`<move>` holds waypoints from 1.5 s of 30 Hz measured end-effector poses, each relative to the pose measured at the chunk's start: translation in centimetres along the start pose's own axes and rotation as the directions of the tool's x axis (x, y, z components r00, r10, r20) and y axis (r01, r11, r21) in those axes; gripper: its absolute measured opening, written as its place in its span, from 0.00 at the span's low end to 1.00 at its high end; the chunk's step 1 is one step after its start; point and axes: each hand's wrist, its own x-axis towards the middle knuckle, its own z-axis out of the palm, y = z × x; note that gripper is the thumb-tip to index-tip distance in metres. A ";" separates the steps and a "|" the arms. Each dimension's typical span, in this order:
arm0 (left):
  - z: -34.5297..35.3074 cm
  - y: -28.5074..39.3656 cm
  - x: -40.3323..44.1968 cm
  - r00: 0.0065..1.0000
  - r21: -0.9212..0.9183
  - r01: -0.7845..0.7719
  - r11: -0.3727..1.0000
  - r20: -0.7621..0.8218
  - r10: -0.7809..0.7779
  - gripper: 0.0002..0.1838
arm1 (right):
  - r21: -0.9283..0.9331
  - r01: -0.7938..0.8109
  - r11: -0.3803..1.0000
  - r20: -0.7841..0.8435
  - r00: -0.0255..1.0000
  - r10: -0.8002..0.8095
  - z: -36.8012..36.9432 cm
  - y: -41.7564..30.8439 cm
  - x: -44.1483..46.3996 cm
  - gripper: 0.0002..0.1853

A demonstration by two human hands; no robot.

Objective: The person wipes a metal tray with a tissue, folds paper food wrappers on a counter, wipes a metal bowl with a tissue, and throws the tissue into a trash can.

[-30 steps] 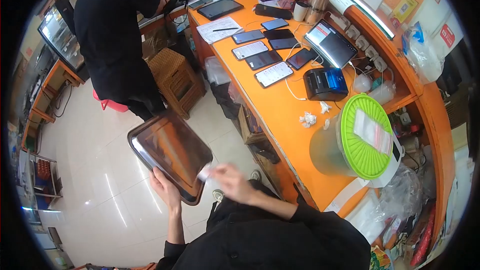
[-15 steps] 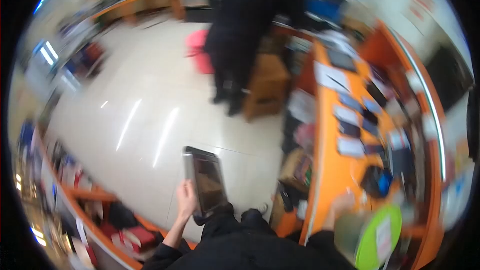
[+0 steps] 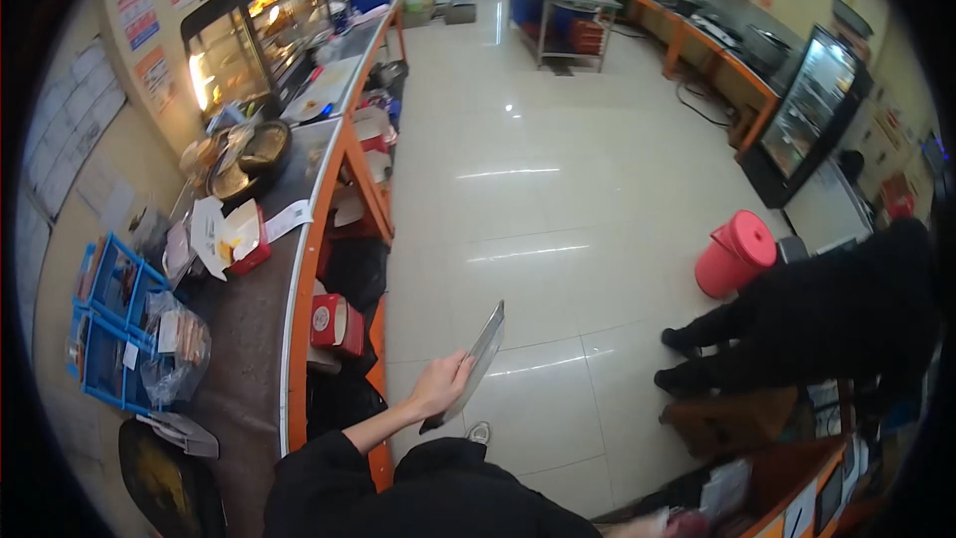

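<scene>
My left hand [image 3: 443, 385] is closed around the edge of a flat metal tray [image 3: 482, 357], which I see almost edge-on above the tiled floor. The tray is tilted, its upper end pointing away from me. At the bottom edge of the view, my right hand [image 3: 642, 526] is only partly visible and blurred. It is close to a dark red thing [image 3: 687, 522] beside the orange desk [image 3: 797, 500]; whether it holds or touches that thing I cannot make out.
A long counter [image 3: 244, 369] on the left carries an open food box [image 3: 239, 241], blue baskets [image 3: 112, 359] and a lit display warmer [image 3: 249, 45]. A person in black [image 3: 807, 319] bends at the right near a pink bucket [image 3: 735, 253] and a wooden stool [image 3: 732, 420].
My view has swung left, bringing the counter and far room into sight. The tray has turned edge-on in my left hand. My right hand has shifted to the bottom edge of view.
</scene>
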 end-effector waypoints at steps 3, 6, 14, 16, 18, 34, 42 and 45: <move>-3.0 -0.2 3.5 0.997 -0.041 0.058 0.997 -0.055 -0.060 0.14 | 0.245 -0.293 0.924 0.457 0.875 0.157 14.9 -4.7 -5.1 0.21; -4.9 -0.7 6.6 0.989 -0.076 0.074 0.994 -0.120 -0.083 0.15 | 0.382 -0.273 0.883 0.847 0.487 -0.216 23.9 -20.1 -13.9 0.16; -6.2 -2.4 15.8 0.855 -0.379 0.058 0.923 -0.459 -0.242 0.16 | 0.730 -0.053 0.682 0.684 0.057 -0.727 33.2 -30.9 -26.4 0.13; -5.8 -4.3 20.1 0.803 -0.391 0.084 0.916 -0.518 -0.295 0.16 | 0.687 -0.125 0.716 0.720 -0.021 -0.694 36.6 -30.9 -26.0 0.13; -5.4 -6.1 25.5 0.739 -0.454 0.107 0.885 -0.560 -0.376 0.17 | 0.655 -0.192 0.730 0.714 -0.157 -0.682 41.1 -30.4 -25.2 0.13; -15.6 -18.3 69.2 0.738 -0.282 -0.035 0.959 -0.654 -0.166 0.20 | -0.297 -0.758 0.580 0.944 -0.142 0.298 83.0 -28.5 -12.0 0.11; -6.9 -11.5 97.7 0.966 0.001 -0.158 0.987 -0.209 0.155 0.18 | 0.123 -0.976 0.181 0.764 0.210 0.610 92.7 -28.1 -3.2 0.13; 0.2 -7.3 108.1 0.972 -0.083 -0.233 0.969 -0.041 0.231 0.18 | 0.074 -0.920 0.385 0.522 0.365 0.771 94.9 -23.6 0.8 0.18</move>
